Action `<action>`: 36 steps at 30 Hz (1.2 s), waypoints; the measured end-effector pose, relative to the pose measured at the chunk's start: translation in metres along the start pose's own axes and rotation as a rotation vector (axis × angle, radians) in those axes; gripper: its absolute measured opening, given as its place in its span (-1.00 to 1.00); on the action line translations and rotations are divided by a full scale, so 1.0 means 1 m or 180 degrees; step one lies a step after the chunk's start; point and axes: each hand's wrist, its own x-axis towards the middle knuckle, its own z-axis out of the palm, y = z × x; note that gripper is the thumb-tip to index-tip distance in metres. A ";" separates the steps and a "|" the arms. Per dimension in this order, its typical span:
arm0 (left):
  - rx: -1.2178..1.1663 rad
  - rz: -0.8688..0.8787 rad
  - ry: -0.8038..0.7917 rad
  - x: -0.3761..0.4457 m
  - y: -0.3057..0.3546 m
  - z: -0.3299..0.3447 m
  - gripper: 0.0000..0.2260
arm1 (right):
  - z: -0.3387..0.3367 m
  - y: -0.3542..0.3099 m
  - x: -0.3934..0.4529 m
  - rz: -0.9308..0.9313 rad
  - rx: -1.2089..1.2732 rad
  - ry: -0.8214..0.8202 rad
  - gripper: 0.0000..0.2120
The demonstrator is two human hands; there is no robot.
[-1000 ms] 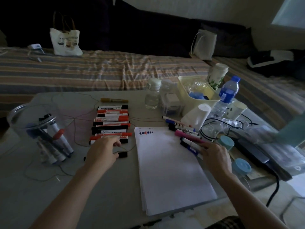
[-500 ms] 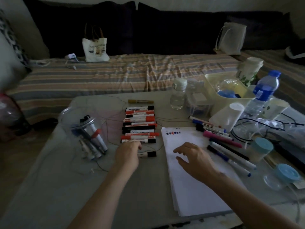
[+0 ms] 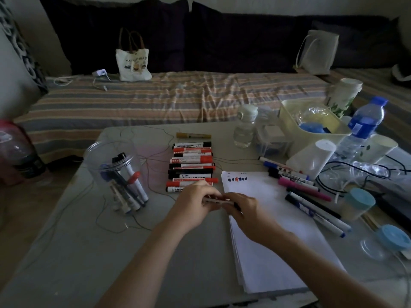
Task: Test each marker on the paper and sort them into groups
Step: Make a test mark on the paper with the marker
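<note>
A marker (image 3: pixel 219 200) with a pale barrel and a black cap lies level between both hands, just left of the white paper stack (image 3: pixel 273 230). My left hand (image 3: pixel 193 203) grips its barrel end, and my right hand (image 3: pixel 241 207) grips its capped end. The paper carries small colour marks (image 3: pixel 237 179) near its top edge. A row of red and black markers (image 3: pixel 192 166) lies left of the paper. Thinner markers (image 3: pixel 304 190) lie in a group along its right side. A clear jar (image 3: pixel 119 172) at the left holds several more markers.
Thin wires trail over the grey table (image 3: pixel 77 252). At the right stand a water bottle (image 3: pixel 360 132), a cream bin (image 3: pixel 311 125), a small clear bottle (image 3: pixel 244 127), paper cups and blue-lidded jars (image 3: pixel 358 203). A striped bed (image 3: pixel 155 96) with bags lies beyond.
My left hand lifted the black-capped marker from the table below the row. My right hand came from the right-side markers across the paper and took its other end.
</note>
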 end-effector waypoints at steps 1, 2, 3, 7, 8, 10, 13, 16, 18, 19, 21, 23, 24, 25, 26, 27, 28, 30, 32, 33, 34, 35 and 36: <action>-0.0109 -0.0096 0.0116 0.000 0.002 0.001 -0.79 | -0.002 0.000 0.000 0.0105 0.0051 0.0003 -0.79; -0.0258 -0.0236 0.0283 0.000 0.005 0.001 -0.72 | -0.005 0.001 0.000 0.0217 0.0087 0.0000 -0.80; -0.0475 -0.0437 0.0470 0.001 0.007 0.001 -0.65 | -0.008 0.002 -0.001 0.0337 0.0133 -0.0008 -0.80; -0.1554 -0.1120 0.0877 0.007 0.013 -0.003 -0.66 | -0.018 0.004 -0.007 0.0675 0.0354 0.0051 -0.84; -0.1796 -0.1184 0.0877 0.008 0.016 -0.003 -0.68 | -0.020 0.004 -0.009 0.0704 0.0320 0.0048 -0.87; -0.2103 -0.1192 0.0769 0.010 0.021 -0.001 -0.70 | -0.022 0.002 -0.011 0.0820 0.0406 0.0025 -0.90; -0.2131 -0.0934 0.0402 0.012 0.029 0.007 -0.78 | -0.025 -0.004 -0.013 0.1208 0.1014 0.0088 -0.88; -0.2079 -0.1081 0.0115 0.013 0.031 0.014 -0.88 | -0.031 -0.005 -0.014 0.1594 0.1646 0.0282 -0.87; -0.1931 -0.1353 -0.0188 0.012 0.033 0.017 -0.86 | -0.036 -0.003 -0.015 0.1786 0.2197 0.0507 -0.85; -0.1931 -0.1459 -0.0350 0.011 0.034 0.018 -0.82 | -0.038 -0.002 -0.015 0.1850 0.2414 0.0634 -0.83; -0.2152 -0.1539 -0.0561 0.009 0.037 0.021 -0.79 | -0.042 -0.001 -0.017 0.1941 0.2735 0.0833 -0.81; -0.2527 -0.1480 -0.0482 0.009 0.041 0.025 -0.84 | -0.044 -0.001 -0.018 0.1944 0.3051 0.0905 -0.80; -0.2687 -0.1498 -0.0342 0.010 0.041 0.026 -0.87 | -0.045 -0.001 -0.018 0.1927 0.3224 0.0910 -0.80; -0.2879 -0.1570 -0.0165 0.012 0.042 0.027 -0.89 | -0.047 -0.002 -0.018 0.1914 0.3389 0.0897 -0.80; -0.3128 -0.1692 0.0009 0.014 0.042 0.027 -0.90 | -0.049 -0.003 -0.017 0.1910 0.3547 0.0866 -0.80; -0.3426 -0.1841 0.0138 0.015 0.043 0.026 -0.90 | -0.050 -0.003 -0.017 0.1924 0.3711 0.0815 -0.79; -0.3722 -0.1976 0.0219 0.017 0.042 0.025 -0.88 | -0.052 -0.003 -0.016 0.1951 0.3888 0.0749 -0.79; -0.4015 -0.2142 0.0292 0.018 0.040 0.022 -0.84 | -0.054 -0.002 -0.016 0.2003 0.4146 0.0585 -0.77; -0.4221 -0.2182 0.0424 0.019 0.039 0.021 -0.84 | -0.055 0.001 -0.017 0.2030 0.4105 0.0311 -0.76; -0.4379 -0.2173 0.0502 0.019 0.040 0.020 -0.84 | -0.055 0.001 -0.019 0.2025 0.4038 0.0154 -0.77; -0.4519 -0.2142 0.0560 0.020 0.042 0.019 -0.84 | -0.054 0.002 -0.020 0.2012 0.3964 0.0033 -0.77; -0.4601 -0.2098 0.0594 0.020 0.043 0.017 -0.85 | -0.053 0.002 -0.021 0.2003 0.3846 -0.0051 -0.79; -0.4543 -0.2045 0.0609 0.021 0.044 0.017 -0.85 | -0.052 0.001 -0.021 0.1996 0.3605 -0.0116 -0.81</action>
